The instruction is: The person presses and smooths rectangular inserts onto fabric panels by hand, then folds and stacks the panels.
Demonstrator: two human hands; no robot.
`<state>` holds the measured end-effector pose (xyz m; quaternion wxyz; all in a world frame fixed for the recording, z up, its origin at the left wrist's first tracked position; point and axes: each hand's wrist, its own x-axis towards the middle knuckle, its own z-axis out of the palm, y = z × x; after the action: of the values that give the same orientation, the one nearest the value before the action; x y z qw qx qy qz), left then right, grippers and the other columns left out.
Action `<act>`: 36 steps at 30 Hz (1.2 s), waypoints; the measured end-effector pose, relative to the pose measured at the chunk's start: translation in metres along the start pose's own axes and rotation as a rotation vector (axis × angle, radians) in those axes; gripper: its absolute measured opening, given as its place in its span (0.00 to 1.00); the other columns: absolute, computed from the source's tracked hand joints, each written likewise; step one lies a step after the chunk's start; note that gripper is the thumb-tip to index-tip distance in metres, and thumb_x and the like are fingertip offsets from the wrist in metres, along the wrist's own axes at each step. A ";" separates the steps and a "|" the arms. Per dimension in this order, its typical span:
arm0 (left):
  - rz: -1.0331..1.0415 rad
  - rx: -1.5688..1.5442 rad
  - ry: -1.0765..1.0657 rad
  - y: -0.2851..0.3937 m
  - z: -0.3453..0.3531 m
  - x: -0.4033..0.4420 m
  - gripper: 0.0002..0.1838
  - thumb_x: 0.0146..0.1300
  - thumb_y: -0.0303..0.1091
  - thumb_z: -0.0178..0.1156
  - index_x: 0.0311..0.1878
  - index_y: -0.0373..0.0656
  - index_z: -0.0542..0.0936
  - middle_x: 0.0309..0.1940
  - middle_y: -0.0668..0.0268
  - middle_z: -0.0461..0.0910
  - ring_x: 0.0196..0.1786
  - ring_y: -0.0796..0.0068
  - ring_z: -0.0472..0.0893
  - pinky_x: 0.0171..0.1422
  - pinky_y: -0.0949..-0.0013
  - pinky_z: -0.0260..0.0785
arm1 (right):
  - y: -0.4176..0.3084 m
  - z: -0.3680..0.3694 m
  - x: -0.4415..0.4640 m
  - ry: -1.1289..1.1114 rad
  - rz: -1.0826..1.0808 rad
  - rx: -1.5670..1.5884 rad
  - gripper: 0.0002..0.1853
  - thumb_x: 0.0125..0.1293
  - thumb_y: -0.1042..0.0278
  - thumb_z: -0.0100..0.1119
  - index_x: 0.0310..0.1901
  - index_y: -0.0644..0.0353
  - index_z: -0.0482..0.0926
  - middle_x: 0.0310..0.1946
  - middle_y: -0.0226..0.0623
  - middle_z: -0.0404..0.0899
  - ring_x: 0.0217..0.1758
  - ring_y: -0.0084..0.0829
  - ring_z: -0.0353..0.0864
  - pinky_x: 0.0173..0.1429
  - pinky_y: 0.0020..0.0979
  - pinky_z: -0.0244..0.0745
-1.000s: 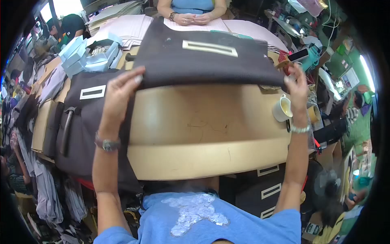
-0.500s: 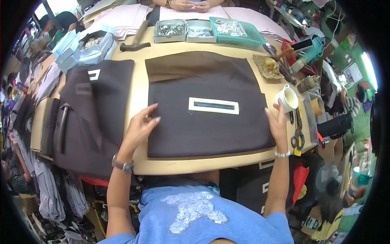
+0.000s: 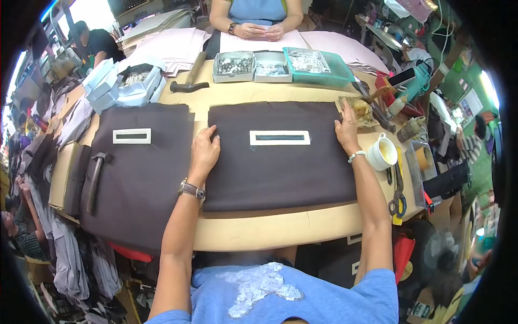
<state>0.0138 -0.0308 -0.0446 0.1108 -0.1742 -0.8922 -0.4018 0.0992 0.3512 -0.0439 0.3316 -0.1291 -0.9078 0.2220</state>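
Note:
A dark brown fabric panel (image 3: 280, 178) lies flat before me, with a white rectangular frame (image 3: 280, 138) around a dark slot on it. My left hand (image 3: 204, 154) is at the panel's left edge, its thumb and forefinger apart. At the upper right edge, my right hand (image 3: 348, 129) touches the panel with fingers stretched out and thumb apart. Both palms are turned away, so I cannot see whether the fingertips pinch the cloth. To the left lies a second dark panel (image 3: 140, 183) with a similar white frame (image 3: 131, 136), and a hammer (image 3: 97, 181) rests on it.
Boxes of small metal parts (image 3: 233, 66) and a teal tray (image 3: 337, 69) stand at the back, beside another hammer (image 3: 190, 85). A white mug (image 3: 382, 152), scissors (image 3: 398, 194) and a wire basket (image 3: 422, 162) are at right. Across the table sits a person with hands together (image 3: 263, 31).
Both hands have moved farther up along the middle panel's sides. Its arched upper part now lies flat with a straighter top edge. The left panel's folded layer is flat too. The view has tilted up.

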 end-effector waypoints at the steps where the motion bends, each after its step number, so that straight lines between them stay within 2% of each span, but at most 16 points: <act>1: 0.001 0.008 0.001 -0.002 0.001 0.005 0.17 0.57 0.27 0.55 0.50 0.33 0.77 0.48 0.49 0.77 0.53 0.52 0.75 0.59 0.59 0.66 | 0.003 0.004 0.004 0.000 0.019 -0.002 0.37 0.51 0.85 0.52 0.66 0.61 0.57 0.57 0.54 0.66 0.62 0.50 0.65 0.66 0.39 0.60; 8: -0.007 0.101 0.024 -0.008 0.015 0.031 0.16 0.57 0.26 0.55 0.49 0.36 0.78 0.48 0.51 0.78 0.54 0.53 0.76 0.60 0.61 0.66 | 0.009 0.021 0.027 0.005 0.009 -0.063 0.37 0.52 0.84 0.54 0.66 0.61 0.56 0.53 0.56 0.68 0.58 0.53 0.67 0.62 0.42 0.63; 11: 0.017 0.143 0.041 -0.015 0.019 0.039 0.15 0.57 0.25 0.53 0.49 0.36 0.79 0.47 0.52 0.78 0.50 0.54 0.77 0.58 0.60 0.68 | 0.024 0.033 0.037 0.034 -0.044 -0.043 0.37 0.53 0.83 0.56 0.67 0.61 0.56 0.51 0.55 0.69 0.56 0.53 0.69 0.61 0.42 0.64; 14: -0.001 0.142 0.032 -0.014 0.018 0.042 0.15 0.57 0.25 0.53 0.48 0.35 0.79 0.47 0.52 0.78 0.50 0.54 0.77 0.57 0.60 0.68 | 0.019 0.035 0.044 -0.023 0.085 -0.032 0.39 0.52 0.84 0.57 0.67 0.59 0.56 0.57 0.53 0.67 0.62 0.47 0.67 0.65 0.40 0.63; 20: -0.001 0.172 0.076 -0.011 0.020 0.045 0.15 0.56 0.25 0.54 0.47 0.35 0.79 0.45 0.52 0.79 0.49 0.52 0.78 0.56 0.58 0.69 | 0.017 0.036 0.047 0.015 0.037 -0.055 0.37 0.53 0.81 0.59 0.66 0.59 0.57 0.56 0.53 0.68 0.59 0.48 0.69 0.62 0.42 0.64; 23: -0.021 0.215 0.035 -0.016 0.021 0.048 0.19 0.55 0.26 0.55 0.52 0.36 0.76 0.50 0.51 0.76 0.50 0.50 0.76 0.55 0.57 0.69 | 0.010 0.035 0.049 -0.022 0.085 -0.113 0.37 0.54 0.81 0.59 0.67 0.60 0.56 0.56 0.54 0.67 0.60 0.50 0.67 0.63 0.41 0.63; 26: 0.035 0.394 0.017 -0.006 0.012 0.049 0.24 0.56 0.29 0.57 0.58 0.37 0.71 0.56 0.49 0.70 0.55 0.48 0.72 0.56 0.55 0.68 | -0.003 0.032 0.047 -0.007 0.115 -0.157 0.36 0.56 0.76 0.59 0.66 0.61 0.56 0.56 0.54 0.66 0.61 0.52 0.66 0.64 0.42 0.62; 29: 0.137 0.444 -0.104 0.029 -0.019 0.042 0.29 0.58 0.37 0.59 0.62 0.38 0.67 0.64 0.47 0.62 0.65 0.47 0.64 0.66 0.55 0.60 | -0.025 0.023 0.042 0.203 -0.093 -0.152 0.35 0.58 0.68 0.59 0.66 0.60 0.56 0.57 0.56 0.64 0.60 0.55 0.65 0.64 0.48 0.60; 31: 0.369 0.408 -0.252 0.049 -0.036 0.020 0.33 0.60 0.44 0.58 0.64 0.35 0.64 0.66 0.48 0.59 0.69 0.49 0.58 0.69 0.55 0.54 | -0.064 0.003 0.017 0.075 -0.146 -0.156 0.33 0.62 0.58 0.54 0.66 0.61 0.57 0.61 0.55 0.62 0.64 0.55 0.61 0.66 0.55 0.53; 33: 0.488 0.376 -0.455 0.072 -0.048 -0.026 0.36 0.62 0.48 0.56 0.66 0.33 0.60 0.68 0.48 0.55 0.71 0.50 0.55 0.71 0.52 0.50 | -0.120 -0.026 -0.033 -0.157 -0.188 -0.008 0.33 0.64 0.53 0.52 0.66 0.62 0.58 0.63 0.54 0.62 0.66 0.54 0.60 0.66 0.60 0.48; 34: 0.518 0.365 -0.536 0.078 -0.049 -0.050 0.37 0.62 0.49 0.55 0.66 0.33 0.59 0.69 0.48 0.54 0.72 0.51 0.54 0.72 0.51 0.48 | -0.146 -0.031 -0.066 -0.186 -0.283 -0.119 0.34 0.64 0.51 0.52 0.66 0.65 0.58 0.64 0.52 0.62 0.66 0.53 0.60 0.66 0.61 0.48; 36: 0.554 0.343 -0.664 0.079 -0.046 -0.094 0.38 0.63 0.51 0.54 0.67 0.33 0.57 0.70 0.48 0.52 0.73 0.52 0.51 0.72 0.48 0.45 | -0.178 -0.038 -0.128 -0.371 -0.310 -0.018 0.36 0.65 0.47 0.48 0.67 0.64 0.56 0.65 0.49 0.61 0.67 0.53 0.60 0.65 0.65 0.45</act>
<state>0.1340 -0.0377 0.0078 -0.0506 -0.5042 -0.8528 -0.1262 0.2044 0.1601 -0.0002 0.1881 0.0520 -0.9640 0.1804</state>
